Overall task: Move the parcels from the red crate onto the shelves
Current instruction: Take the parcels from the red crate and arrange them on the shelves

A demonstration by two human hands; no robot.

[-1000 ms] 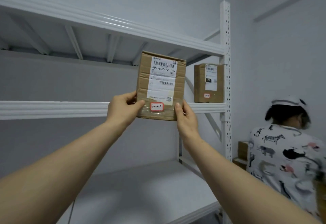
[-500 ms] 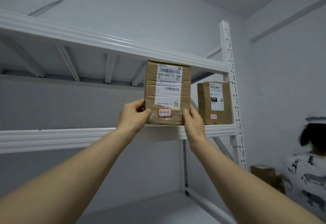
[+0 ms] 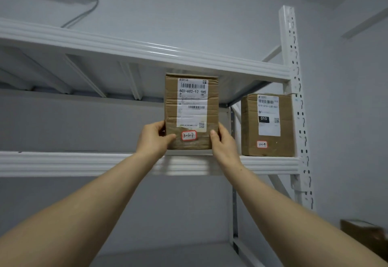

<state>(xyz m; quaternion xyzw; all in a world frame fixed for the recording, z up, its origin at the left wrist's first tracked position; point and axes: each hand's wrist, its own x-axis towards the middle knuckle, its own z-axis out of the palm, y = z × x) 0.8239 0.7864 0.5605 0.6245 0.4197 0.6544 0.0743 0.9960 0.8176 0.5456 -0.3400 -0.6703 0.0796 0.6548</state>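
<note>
1. Pale grey room, with a white metal rack (image 3: 288, 41) against the wall and a cable (image 3: 84, 14) hanging down the wall above the upper shelf (image 3: 126, 50).
2. The parcel (image 3: 171, 107) was a brown cardboard box, upright, with its white shipping label facing the camera and a red-bordered sticker (image 3: 189, 135) reading 3-1-7 low on the front.
3. It was at the front edge of the middle shelf (image 3: 63, 162), tucked under the upper one. I couldn't tell if its weight was fully on the shelf yet.
4. Left hand (image 3: 152, 138): the grip was clamped on the parcel's lower left edge, thumb on the front face, fingers round the side.
5. Right hand (image 3: 223, 143): same deal on the lower right edge, so both arms were stretched up to it.
6. A second parcel (image 3: 248, 128) stood upright on that same shelf, off to the right by the rack's post, with a clear gap between the two.
7. In the bottom right corner there was another brown box (image 3: 365, 237), too blurry to say more.
</note>
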